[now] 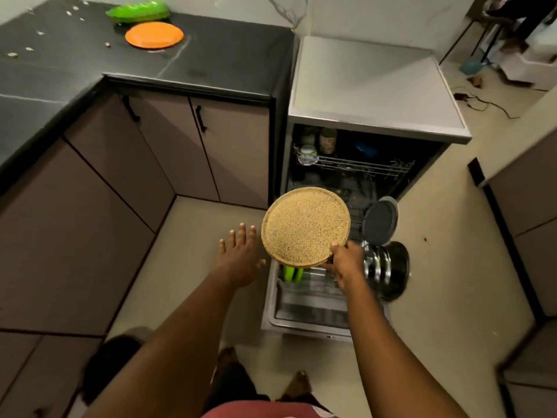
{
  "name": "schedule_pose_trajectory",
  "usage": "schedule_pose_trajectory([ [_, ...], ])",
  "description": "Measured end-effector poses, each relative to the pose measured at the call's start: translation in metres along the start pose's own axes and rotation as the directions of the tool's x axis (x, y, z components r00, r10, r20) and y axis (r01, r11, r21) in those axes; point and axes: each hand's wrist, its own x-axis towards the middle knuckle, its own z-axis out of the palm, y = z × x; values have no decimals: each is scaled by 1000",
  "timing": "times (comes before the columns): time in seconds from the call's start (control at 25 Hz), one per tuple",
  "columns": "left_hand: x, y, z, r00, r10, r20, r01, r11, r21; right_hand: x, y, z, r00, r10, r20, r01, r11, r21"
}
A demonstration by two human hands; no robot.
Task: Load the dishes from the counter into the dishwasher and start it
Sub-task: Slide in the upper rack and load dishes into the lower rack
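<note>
The right hand pinches a speckled plate by its rim over the lower rack of the open dishwasher, likely to slot it upright, while the left hand hovers beside, fingers spread empty.

Setting: domestic kitchen. Evidence as recorded:
- An L-shaped dark stone counter ran over taupe cabinet doors with black bar handles.
- A dishwasher with a grey top stood just beside the counter's end, its door let down.
- The upper rack held cups and a small bowl.
- The lower rack, drawn out over the door, held a grey plate on edge, steel plates and green items.
- On the counter were one orange plate, green dishes behind it, and scattered pale scraps.
- The floor was pale tile.
- A cable lay beyond the dishwasher.
</note>
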Motion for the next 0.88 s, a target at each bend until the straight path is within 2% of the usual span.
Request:
schedule_pose_trajectory([
  [0.2,19,58,37,989,41,144,-49,997,55,29,17,-72,996,65,-66,-67,997,-26],
  [0.44,88,114,57,962,109,252,-128,990,58,77,22,-109,980,132,-149,-138,990,-29],
  [0.68,198,156,78,926,150,346,-181,982,57,167,23,-131,957,127,-261,-179,966,-188],
  [0.88,286,178,112,889,178,422,-240,966,100,249,25,-136,940,32,-340,-159,921,-354],
])
